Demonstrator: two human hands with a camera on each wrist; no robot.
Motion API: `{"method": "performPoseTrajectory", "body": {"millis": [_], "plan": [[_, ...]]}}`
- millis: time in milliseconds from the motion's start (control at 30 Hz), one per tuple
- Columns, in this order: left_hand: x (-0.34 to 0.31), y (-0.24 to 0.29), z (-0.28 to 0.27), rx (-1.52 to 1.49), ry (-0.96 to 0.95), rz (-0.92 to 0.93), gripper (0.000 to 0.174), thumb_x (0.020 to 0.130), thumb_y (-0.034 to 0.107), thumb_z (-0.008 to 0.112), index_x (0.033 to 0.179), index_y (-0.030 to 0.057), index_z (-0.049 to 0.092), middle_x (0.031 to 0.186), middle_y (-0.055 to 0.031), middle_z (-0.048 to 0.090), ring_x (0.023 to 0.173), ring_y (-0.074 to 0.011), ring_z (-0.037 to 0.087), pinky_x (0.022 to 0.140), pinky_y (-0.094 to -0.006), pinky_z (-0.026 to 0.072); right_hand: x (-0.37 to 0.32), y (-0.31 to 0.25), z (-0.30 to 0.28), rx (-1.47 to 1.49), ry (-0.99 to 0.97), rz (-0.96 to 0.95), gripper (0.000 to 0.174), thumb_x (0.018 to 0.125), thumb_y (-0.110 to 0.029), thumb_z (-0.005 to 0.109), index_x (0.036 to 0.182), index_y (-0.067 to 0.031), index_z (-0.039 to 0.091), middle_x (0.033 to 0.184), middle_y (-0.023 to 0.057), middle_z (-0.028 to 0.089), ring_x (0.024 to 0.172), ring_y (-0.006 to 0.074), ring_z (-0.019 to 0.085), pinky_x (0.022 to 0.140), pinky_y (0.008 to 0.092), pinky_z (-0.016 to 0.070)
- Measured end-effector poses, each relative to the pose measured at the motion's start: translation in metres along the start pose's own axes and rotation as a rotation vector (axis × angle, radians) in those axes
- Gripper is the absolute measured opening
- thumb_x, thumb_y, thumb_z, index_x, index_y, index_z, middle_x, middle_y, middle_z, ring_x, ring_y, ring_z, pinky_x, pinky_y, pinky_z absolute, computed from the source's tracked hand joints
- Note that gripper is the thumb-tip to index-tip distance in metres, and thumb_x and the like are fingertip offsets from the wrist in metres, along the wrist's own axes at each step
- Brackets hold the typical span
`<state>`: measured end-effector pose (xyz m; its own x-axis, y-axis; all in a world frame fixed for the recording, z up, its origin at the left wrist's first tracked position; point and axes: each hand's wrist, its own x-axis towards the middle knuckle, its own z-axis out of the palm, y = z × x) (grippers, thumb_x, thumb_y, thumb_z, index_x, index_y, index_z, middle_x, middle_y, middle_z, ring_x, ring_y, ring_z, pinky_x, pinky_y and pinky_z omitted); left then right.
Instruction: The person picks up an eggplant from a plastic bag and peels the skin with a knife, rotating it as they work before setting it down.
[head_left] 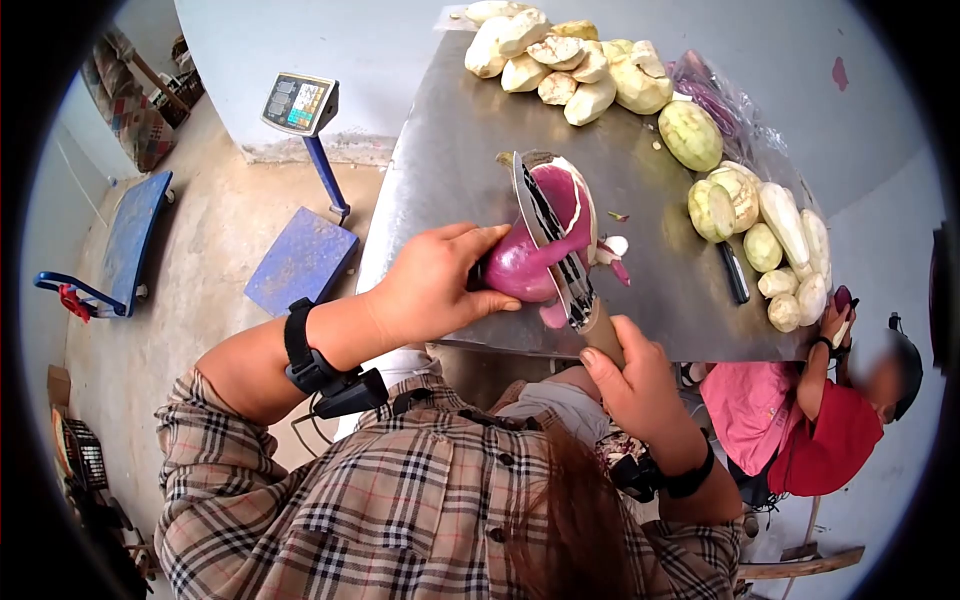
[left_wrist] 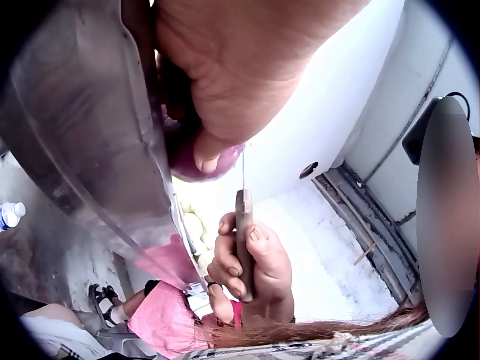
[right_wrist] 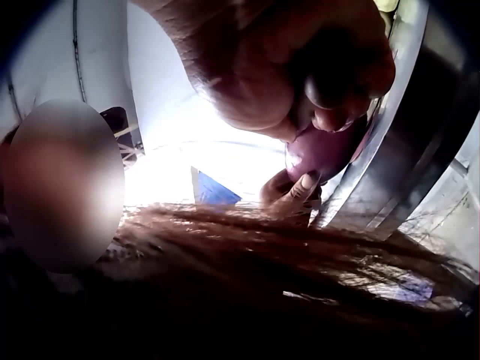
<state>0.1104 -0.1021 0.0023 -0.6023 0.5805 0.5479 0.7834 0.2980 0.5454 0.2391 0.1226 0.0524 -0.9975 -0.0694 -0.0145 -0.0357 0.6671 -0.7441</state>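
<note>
Brown hair and a plaid shirt point(head_left: 400, 510) fill the bottom of the head view, with both forearms reaching out from them to the near edge of a steel bench point(head_left: 450, 150). The left hand point(head_left: 435, 285) cups a purple root point(head_left: 515, 270) just inside that edge, fingers laid over its top and the thumb pressed into its side (the left wrist view shows the thumb against the skin). The right hand point(head_left: 640, 385) is wrapped tight around the handle of a big knife point(head_left: 548, 235), right at the bench's near edge.

The blade's long axis runs from that handle away toward the far edge, leaning slightly left. The root lies on the blade's left side and touches it, so the left hand is the nearer one to the root. A slab of pink flesh with a white rind point(head_left: 578, 200) stands against the blade's right side, and small purple scraps point(head_left: 615, 250) lie just beside it.

About 12 pale peeled roots point(head_left: 560, 60) are heaped at the far edge, and more point(head_left: 785, 250) line the right edge, with a 2nd knife point(head_left: 735, 272) among them. Off the left edge, on the floor, stands a blue platform scale point(head_left: 300, 260). A person in pink point(head_left: 770, 420) sits below the near right corner.
</note>
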Motion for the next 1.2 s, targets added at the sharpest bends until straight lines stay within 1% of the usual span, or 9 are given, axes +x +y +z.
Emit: {"method": "performPoseTrajectory", "body": {"millis": [300, 500, 533, 667, 700, 800, 900, 1033, 1200], "plan": [[0.002, 0.003, -0.006, -0.021, -0.066, -0.047, 0.067, 0.067, 0.026, 0.082, 0.119, -0.0058, 0.055, 0.091, -0.0193, 0.062, 0.081, -0.0356, 0.062, 0.074, -0.0382, 0.0516, -0.030, 0.013, 0.004, -0.048, 0.013, -0.059, 0.027, 0.088, -0.017, 0.061, 0.102, 0.0029, 0.050, 0.077, 0.0237, 0.060, 0.071, 0.0430, 0.060, 0.061, 0.0433, 0.0460], [0.017, -0.007, -0.042, -0.099, -0.318, -0.157, 0.052, 0.070, 0.001, 0.073, 0.120, 0.0005, 0.060, 0.093, -0.0133, 0.063, 0.076, -0.0245, 0.063, 0.069, -0.0315, 0.0524, -0.031, 0.020, 0.003, -0.053, 0.060, -0.094, 0.027, 0.088, -0.016, 0.061, 0.104, 0.0023, 0.050, 0.076, 0.0230, 0.060, 0.071, 0.0429, 0.060, 0.061, 0.0429, 0.0466], [0.023, -0.011, -0.051, -0.002, -0.238, -0.090, 0.048, 0.073, -0.005, 0.066, 0.119, 0.0030, 0.062, 0.097, -0.0105, 0.063, 0.075, -0.0202, 0.063, 0.068, -0.0282, 0.0529, -0.030, 0.019, 0.002, -0.063, 0.052, -0.079, 0.026, 0.088, -0.016, 0.061, 0.103, 0.0020, 0.051, 0.075, 0.0227, 0.060, 0.070, 0.0425, 0.060, 0.061, 0.0425, 0.0467], [0.058, -0.026, -0.069, 0.027, -0.158, -0.011, 0.045, 0.076, -0.005, 0.064, 0.120, 0.0075, 0.063, 0.116, -0.0077, 0.061, 0.093, -0.0225, 0.063, 0.079, -0.0317, 0.0514, -0.026, 0.014, -0.008, -0.087, 0.021, -0.060, 0.024, 0.088, -0.016, 0.061, 0.102, 0.0011, 0.052, 0.074, 0.0216, 0.060, 0.070, 0.0414, 0.061, 0.061, 0.0413, 0.0471], [0.068, -0.034, -0.068, 0.041, -0.189, 0.075, 0.050, 0.075, -0.004, 0.065, 0.122, 0.0098, 0.061, 0.127, -0.0077, 0.058, 0.108, -0.0255, 0.059, 0.088, -0.0358, 0.0494, -0.025, 0.014, -0.011, -0.088, 0.014, -0.060, 0.023, 0.088, -0.015, 0.061, 0.102, 0.0009, 0.052, 0.074, 0.0213, 0.060, 0.070, 0.0411, 0.061, 0.061, 0.0411, 0.0472], [0.101, -0.050, -0.050, 0.137, -0.235, 0.322, 0.061, 0.073, -0.005, 0.066, 0.130, 0.0149, 0.056, 0.138, -0.0102, 0.049, 0.117, -0.0279, 0.055, 0.092, -0.0378, 0.0486, -0.022, 0.016, -0.019, -0.115, -0.007, -0.071, 0.022, 0.087, -0.015, 0.061, 0.101, 0.0007, 0.052, 0.074, 0.0213, 0.060, 0.071, 0.0412, 0.061, 0.061, 0.0413, 0.0472], [0.126, -0.052, -0.037, 0.166, -0.430, 0.405, 0.072, 0.070, 0.000, 0.069, 0.136, 0.0219, 0.051, 0.141, -0.0150, 0.045, 0.128, -0.0329, 0.044, 0.102, -0.0372, 0.0425, -0.021, 0.013, -0.022, -0.137, -0.010, -0.078, 0.022, 0.087, -0.015, 0.060, 0.100, 0.0008, 0.052, 0.075, 0.0215, 0.061, 0.071, 0.0417, 0.061, 0.062, 0.0417, 0.0473], [0.151, -0.047, -0.030, -0.012, -0.734, 0.320, 0.099, 0.063, -0.008, 0.071, 0.145, 0.0346, 0.035, 0.147, -0.0134, 0.037, 0.130, -0.0323, 0.042, 0.105, -0.0356, 0.0406, -0.021, 0.006, -0.026, -0.163, -0.017, -0.071, 0.024, 0.087, -0.017, 0.060, 0.101, 0.0010, 0.052, 0.076, 0.0221, 0.061, 0.073, 0.0428, 0.061, 0.062, 0.0435, 0.0473], [0.165, -0.025, -0.034, 0.046, -0.963, 0.266, 0.103, 0.062, -0.008, 0.072, 0.145, 0.0391, 0.033, 0.147, -0.0087, 0.037, 0.128, -0.0301, 0.044, 0.104, -0.0335, 0.0406, -0.023, 0.008, -0.025, -0.265, -0.004, -0.135, 0.025, 0.087, -0.018, 0.060, 0.102, 0.0003, 0.052, 0.077, 0.0233, 0.061, 0.074, 0.0441, 0.060, 0.062, 0.0458, 0.0471]]}}
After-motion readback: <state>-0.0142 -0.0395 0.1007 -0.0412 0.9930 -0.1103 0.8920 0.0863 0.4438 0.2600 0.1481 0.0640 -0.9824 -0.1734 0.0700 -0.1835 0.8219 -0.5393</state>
